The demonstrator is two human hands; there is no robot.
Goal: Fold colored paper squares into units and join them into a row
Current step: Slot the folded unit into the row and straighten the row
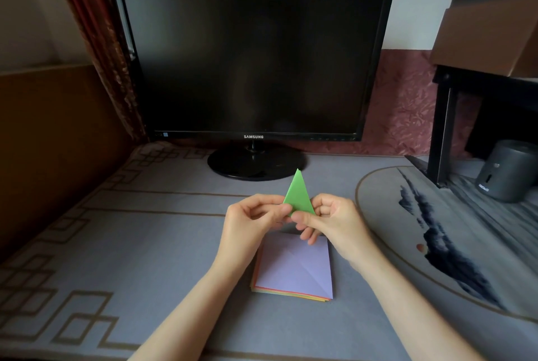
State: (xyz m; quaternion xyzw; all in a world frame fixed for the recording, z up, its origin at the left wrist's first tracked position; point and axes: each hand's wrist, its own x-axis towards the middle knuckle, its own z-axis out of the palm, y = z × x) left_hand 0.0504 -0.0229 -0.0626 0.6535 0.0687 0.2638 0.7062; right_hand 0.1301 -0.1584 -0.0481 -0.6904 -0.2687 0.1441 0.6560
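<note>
The green paper (298, 194), folded to a narrow triangle, stands point-up at the centre of the frame, held above the table. I pinch its lower left corner with my left hand (250, 222) and its lower right edge with my right hand (332, 222), thumbs meeting at its base. Just below my hands lies the stack of colored squares (294, 270), lilac sheet on top, on the grey mat (145, 244). A dark monitor (253, 61) fills the upper middle.

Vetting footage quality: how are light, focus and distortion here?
Head view: dim, soft light without harsh shadows; wide-angle distortion bows the monitor frame; the green paper, left hand and right hand look reasonably sharp; faint reflections on the dark screen.
</note>
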